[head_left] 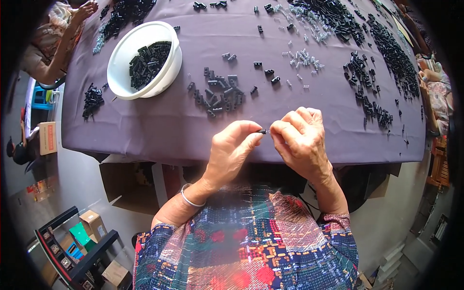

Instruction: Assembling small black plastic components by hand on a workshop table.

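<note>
Over the near edge of the table, my left hand [235, 144] pinches a small black plastic part [262, 131] between thumb and finger. My right hand [300, 140] is closed in a pinch right beside it, at what looks like the end of a tiny metal spring [268, 131] meeting the black part; the fingertips hide most of it. Beyond my hands lies a loose cluster of black cylindrical parts [215, 96]. Further right are several small silver springs [303, 59] and a few single black pieces [275, 80].
A white bowl [169, 79] holding black parts stands at the left, with a small black pile [93, 100] beside it. Larger heaps of black parts [394, 53] cover the right side of the purple-grey tablecloth [159, 128]. Another person's arm [60, 46] is at the far left.
</note>
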A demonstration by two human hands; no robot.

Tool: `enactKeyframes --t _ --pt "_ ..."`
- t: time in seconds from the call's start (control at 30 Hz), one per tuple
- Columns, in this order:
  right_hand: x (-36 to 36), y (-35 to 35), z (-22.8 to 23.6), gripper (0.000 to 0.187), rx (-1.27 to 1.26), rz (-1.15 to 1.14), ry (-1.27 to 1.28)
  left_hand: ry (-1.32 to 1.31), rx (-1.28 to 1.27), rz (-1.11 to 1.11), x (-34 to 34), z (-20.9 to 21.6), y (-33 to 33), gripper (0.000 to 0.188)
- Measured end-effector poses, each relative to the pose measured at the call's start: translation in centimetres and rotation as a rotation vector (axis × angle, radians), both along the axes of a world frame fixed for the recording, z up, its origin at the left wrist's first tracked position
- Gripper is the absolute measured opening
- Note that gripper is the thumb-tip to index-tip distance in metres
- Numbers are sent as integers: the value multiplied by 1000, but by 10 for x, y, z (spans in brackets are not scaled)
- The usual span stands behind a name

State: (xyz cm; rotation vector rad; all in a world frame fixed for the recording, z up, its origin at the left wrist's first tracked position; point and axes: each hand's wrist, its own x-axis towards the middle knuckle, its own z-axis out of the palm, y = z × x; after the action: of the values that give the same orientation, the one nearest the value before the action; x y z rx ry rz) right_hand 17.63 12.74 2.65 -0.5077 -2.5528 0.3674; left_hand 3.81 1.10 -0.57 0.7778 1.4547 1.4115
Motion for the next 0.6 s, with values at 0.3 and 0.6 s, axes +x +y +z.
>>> enactKeyframes --t 0.3,0.6 --pt "-3 -5 0 15 -10 7 -35 161 -15 -63 -2 0 -2 18" --pt "-7 13 -12 26 -380 -61 213 -728 95 -208 -22 -10 -3 14"
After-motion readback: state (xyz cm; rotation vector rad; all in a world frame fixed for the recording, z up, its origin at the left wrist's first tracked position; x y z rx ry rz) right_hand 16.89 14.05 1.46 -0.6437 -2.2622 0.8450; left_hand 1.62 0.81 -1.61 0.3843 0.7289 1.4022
